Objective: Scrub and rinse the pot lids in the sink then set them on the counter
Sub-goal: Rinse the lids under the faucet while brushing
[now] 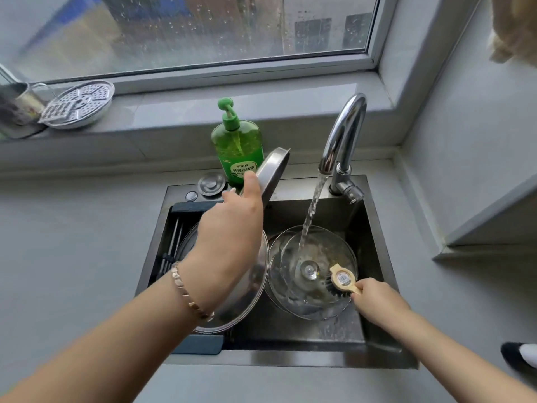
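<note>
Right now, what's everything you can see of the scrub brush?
The scrub brush has a cream, plastic-looking round head with a barcode sticker on its back and black bristles fanning out beneath. Its short handle runs into the right hand, which grips it. The head is tilted, bristles down against the right edge of the clear glass lid lying in the sink, beside the running water, not under it.
</note>
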Motion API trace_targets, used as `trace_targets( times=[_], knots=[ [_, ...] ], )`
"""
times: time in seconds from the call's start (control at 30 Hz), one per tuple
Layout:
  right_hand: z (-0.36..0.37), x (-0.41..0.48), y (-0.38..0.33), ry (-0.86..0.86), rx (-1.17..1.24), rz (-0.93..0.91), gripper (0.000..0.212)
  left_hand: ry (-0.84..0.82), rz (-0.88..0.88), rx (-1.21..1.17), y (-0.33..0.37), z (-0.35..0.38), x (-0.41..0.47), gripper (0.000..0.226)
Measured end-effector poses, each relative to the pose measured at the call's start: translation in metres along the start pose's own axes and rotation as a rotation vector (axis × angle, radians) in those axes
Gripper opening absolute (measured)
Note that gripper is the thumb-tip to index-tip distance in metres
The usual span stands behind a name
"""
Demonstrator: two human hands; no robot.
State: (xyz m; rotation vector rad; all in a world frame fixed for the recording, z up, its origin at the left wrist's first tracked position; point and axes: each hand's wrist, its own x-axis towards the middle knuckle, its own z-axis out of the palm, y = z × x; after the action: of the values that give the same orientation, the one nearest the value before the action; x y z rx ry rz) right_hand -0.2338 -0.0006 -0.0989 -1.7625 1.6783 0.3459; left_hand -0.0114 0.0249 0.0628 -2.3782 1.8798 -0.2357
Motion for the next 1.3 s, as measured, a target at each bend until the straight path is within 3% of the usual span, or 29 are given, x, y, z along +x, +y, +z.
trace_targets(
  times=[0.13,0.27,0.37,0.57,0.67,0.83,0.93,1.0,1.03,1.1,1.17,1.3],
  knots=[
    [-0.007,0.002,-0.011,0.019,-0.023,-0.039,0.021,0.034,-0.008,0.144,-0.027,0.014,-0.013,0.073],
    [-0.009,0.002,-0.017,0.01,-0.025,-0.038,0.019,0.072,0.032,0.106,-0.053,0.071,-0.024,0.067],
    [-0.008,0.0,-0.018,-0.01,0.001,-0.035,0.018,-0.056,-0.017,0.145,-0.059,0.108,-0.035,0.078],
    [-0.009,-0.002,-0.011,-0.012,0.036,-0.009,0.014,-0.195,-0.11,0.03,-0.059,0.155,-0.039,0.073],
    [-0.012,-0.004,-0.006,-0.016,0.067,0.015,0.014,-0.383,-0.177,0.027,-0.06,0.179,-0.042,0.068],
    [-0.014,-0.005,0.004,0.003,0.101,0.049,0.016,-0.486,-0.205,-0.019,-0.047,0.182,-0.048,0.091],
    [-0.014,-0.007,0.01,-0.003,0.121,0.065,0.017,-0.265,-0.002,-0.138,-0.023,0.181,-0.059,0.094],
    [-0.012,-0.007,0.013,0.0,0.137,0.07,0.022,-0.097,0.167,-0.378,0.0,0.184,-0.071,0.077],
    [-0.011,-0.007,0.015,0.001,0.145,0.07,0.024,-0.143,0.184,-0.544,0.015,0.181,-0.077,0.063],
    [-0.007,-0.006,0.018,0.003,0.156,0.071,0.022,-0.377,0.07,-0.81,0.045,0.176,-0.083,0.039],
    [-0.003,-0.004,0.02,0.002,0.17,0.078,0.02,-0.613,-0.142,-0.963,0.068,0.191,-0.081,0.037],
    [0.005,-0.001,0.019,-0.01,0.208,0.092,0.017,-0.694,-0.674,-1.182,0.086,0.227,-0.053,0.052]
  ],
)
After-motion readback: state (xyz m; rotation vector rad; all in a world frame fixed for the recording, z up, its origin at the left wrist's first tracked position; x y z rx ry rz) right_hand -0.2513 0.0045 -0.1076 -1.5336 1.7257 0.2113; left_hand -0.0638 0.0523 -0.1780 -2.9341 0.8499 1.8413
